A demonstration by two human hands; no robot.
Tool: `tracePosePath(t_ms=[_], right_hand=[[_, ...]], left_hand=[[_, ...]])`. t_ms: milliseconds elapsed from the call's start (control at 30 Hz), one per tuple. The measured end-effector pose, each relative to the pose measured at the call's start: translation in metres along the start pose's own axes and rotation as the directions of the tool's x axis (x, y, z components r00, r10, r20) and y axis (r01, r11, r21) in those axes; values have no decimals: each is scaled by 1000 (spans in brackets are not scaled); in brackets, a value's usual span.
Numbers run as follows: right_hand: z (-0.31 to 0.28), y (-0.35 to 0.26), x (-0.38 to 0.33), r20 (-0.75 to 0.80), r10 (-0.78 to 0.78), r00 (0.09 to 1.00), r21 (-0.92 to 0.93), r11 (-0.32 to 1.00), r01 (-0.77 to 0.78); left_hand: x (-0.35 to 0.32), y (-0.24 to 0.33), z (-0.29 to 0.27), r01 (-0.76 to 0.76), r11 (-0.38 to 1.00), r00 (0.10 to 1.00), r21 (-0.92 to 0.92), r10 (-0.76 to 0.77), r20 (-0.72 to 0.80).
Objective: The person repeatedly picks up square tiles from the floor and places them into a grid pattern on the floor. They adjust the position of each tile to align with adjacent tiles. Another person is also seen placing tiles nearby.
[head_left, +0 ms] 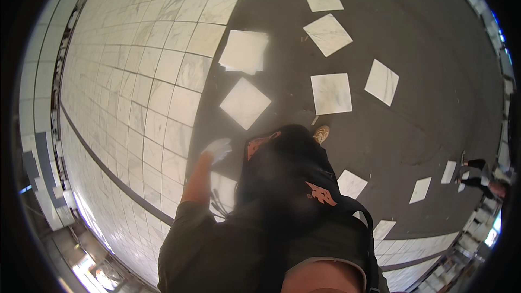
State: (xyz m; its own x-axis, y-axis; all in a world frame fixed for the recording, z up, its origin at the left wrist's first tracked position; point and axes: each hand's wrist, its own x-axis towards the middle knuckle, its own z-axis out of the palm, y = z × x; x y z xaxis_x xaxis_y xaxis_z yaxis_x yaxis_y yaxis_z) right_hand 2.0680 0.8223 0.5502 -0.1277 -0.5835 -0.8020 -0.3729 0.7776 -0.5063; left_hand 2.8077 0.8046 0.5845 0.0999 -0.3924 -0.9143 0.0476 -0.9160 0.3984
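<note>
My left hand [218, 151], in a white glove, hangs low at my left side, over the dark floor. Its fingers are stretched out, and I see nothing in them. The nearest things to it are a square marble tile [245, 103] ahead and another pale tile [222, 190] beside my left arm, partly covered by dark, cord-like strands. Farther forward sits a small stack of white tiles [244, 51] with uneven edges. To the right of the stack a veined square tile [331, 93] lies flat. My right hand does not show; my body and dark clothing cover that area.
Rows of laid marble tiles [163, 70] run along the left. Loose tiles lie about the dark floor [429, 76], among them a tilted one [382, 82] and one [328, 34] farther ahead. My shoe [321, 134] shows in front. Another person [480, 179] bends at far right.
</note>
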Motion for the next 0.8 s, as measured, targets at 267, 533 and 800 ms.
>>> tracePosePath(t_ms=[267, 533, 800], right_hand=[[-109, -142, 105, 536, -288, 793, -604, 525, 599], [-98, -394, 201, 136, 67, 988, -93, 994, -54], [67, -580, 244, 448, -167, 878, -331, 882, 336]], left_hand=[[2, 12, 70, -17, 942, 992, -335, 58, 112], [-37, -20, 116, -183, 953, 981, -241, 161, -110], [60, -72, 29, -449, 816, 874, -364, 486, 12]])
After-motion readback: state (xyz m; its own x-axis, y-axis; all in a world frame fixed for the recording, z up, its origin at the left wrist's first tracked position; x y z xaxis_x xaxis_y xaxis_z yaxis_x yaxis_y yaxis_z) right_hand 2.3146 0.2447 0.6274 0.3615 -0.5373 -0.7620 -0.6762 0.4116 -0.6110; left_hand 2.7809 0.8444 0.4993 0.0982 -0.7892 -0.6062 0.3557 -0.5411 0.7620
